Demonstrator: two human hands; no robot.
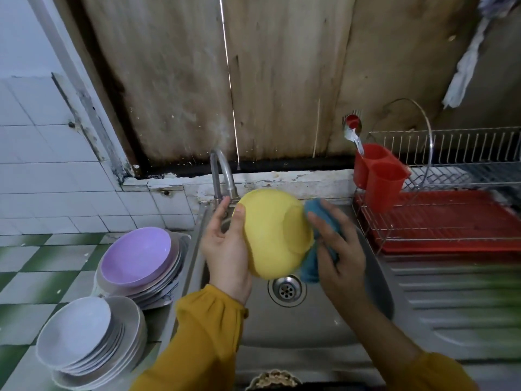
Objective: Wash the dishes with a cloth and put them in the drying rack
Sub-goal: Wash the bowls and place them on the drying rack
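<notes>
Holds the yellow bowl (270,235) above the sink (282,337), base turned sideways, left hand (225,249) clamped on its rim, thumb outside. Presses the blue cloth (311,266), bunched in the curled right hand (337,249), against the base. Probably light, stiff plastic, slippery when wet; best gripped at the rim.

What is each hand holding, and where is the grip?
The left hand holds the yellow bowl at its rim, thumb on the outer wall. The right hand grips the bunched blue cloth against the bowl's base.
</notes>
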